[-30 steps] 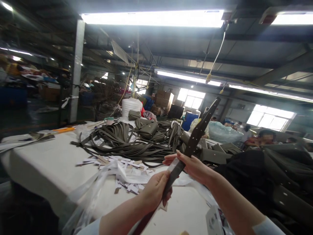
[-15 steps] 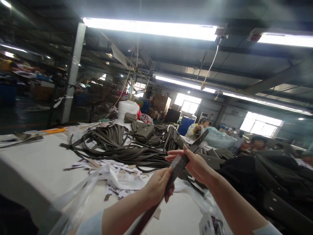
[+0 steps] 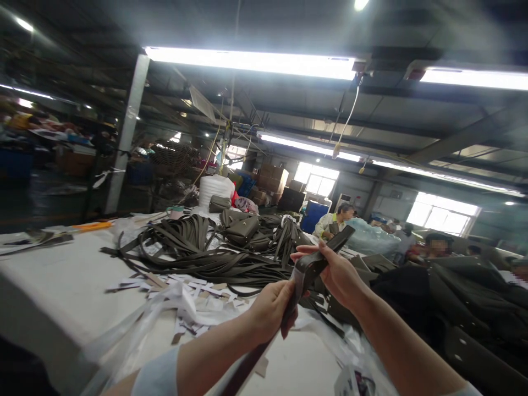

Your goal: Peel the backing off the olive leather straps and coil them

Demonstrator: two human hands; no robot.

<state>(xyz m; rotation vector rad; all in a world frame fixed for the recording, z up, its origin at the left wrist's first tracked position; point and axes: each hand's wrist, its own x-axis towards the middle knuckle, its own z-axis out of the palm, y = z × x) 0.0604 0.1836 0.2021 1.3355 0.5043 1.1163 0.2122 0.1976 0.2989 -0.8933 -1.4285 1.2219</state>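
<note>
A long dark strap (image 3: 307,270) runs between my two hands, bent into a hump where it passes from one to the other. My left hand (image 3: 274,308) grips it lower down, and its tail drops toward the bottom edge. Higher up, my right hand (image 3: 335,269) pinches it near the end, which sticks out past the thumb; some fingers stretch out behind it. On the white table (image 3: 53,280) beyond lies a heap of similar dark straps (image 3: 185,242). Dark bags (image 3: 243,228) sit among them.
Paper and card strips (image 3: 202,291) lie near my left forearm, with clear plastic film (image 3: 136,324) over the table edge. A pile of dark bag pieces (image 3: 462,297) rises at right. A white foam roll (image 3: 214,190) stands behind. A co-worker (image 3: 334,220) sits beyond the table.
The strap lay flat and straight between my hands; now it bows upward into a bend. My hands have stayed close to the same place. The view has tilted up slightly.
</note>
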